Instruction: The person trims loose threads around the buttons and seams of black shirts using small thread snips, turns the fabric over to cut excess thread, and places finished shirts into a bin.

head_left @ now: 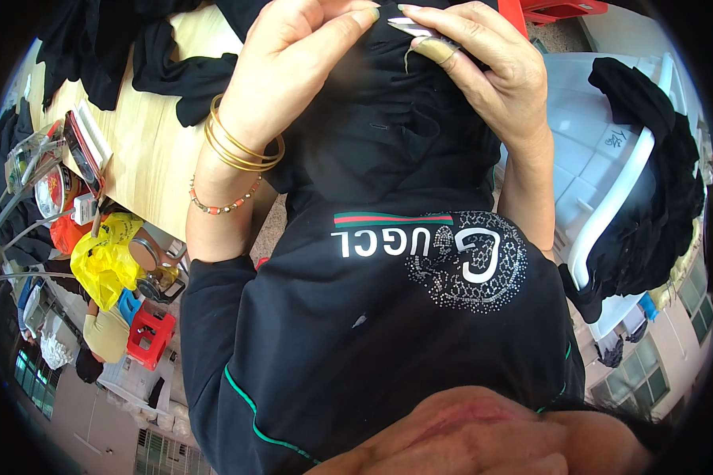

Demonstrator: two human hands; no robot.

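Observation:
Black cloth (380,150), apparently a garment, lies over my lap and runs up to the far edge of view. My left hand (289,67) is closed at the far end, thumb and fingertips pinching a bit of this cloth. Opposite it, my right hand (495,67) holds small thread snips (412,28), their silver blades pointing toward the left fingertips. A covering wraps the right thumb, and a loose thread hangs beside it. On the cloth nearer me shows a small stitched slit (379,127).
At left stands a light wooden table (162,150) with black garments (186,67) on it. A yellow plastic bag (107,257) and a red stool (150,336) sit beyond its edge. To my right, a white plastic tub (610,229) has black cloth (650,198) draped over its rim.

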